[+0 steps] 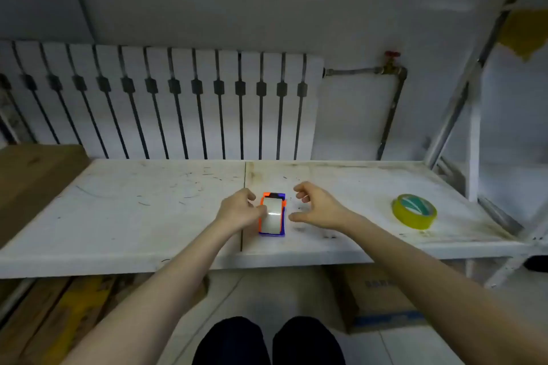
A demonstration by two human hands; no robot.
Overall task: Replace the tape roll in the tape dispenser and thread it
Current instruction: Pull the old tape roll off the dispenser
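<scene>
On the white shelf point(118, 216), tape dispenser point(272, 215), left hand point(238, 210) touching it, right hand point(318, 209) beside

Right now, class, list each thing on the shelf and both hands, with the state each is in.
Tape dispenser: lying on the white shelf, between both hands.
Yellow tape roll: on the shelf to the right, apart, untouched.
Left hand: fingers touching the dispenser's left edge.
Right hand: open, curled, beside the dispenser, holding nothing.
</scene>
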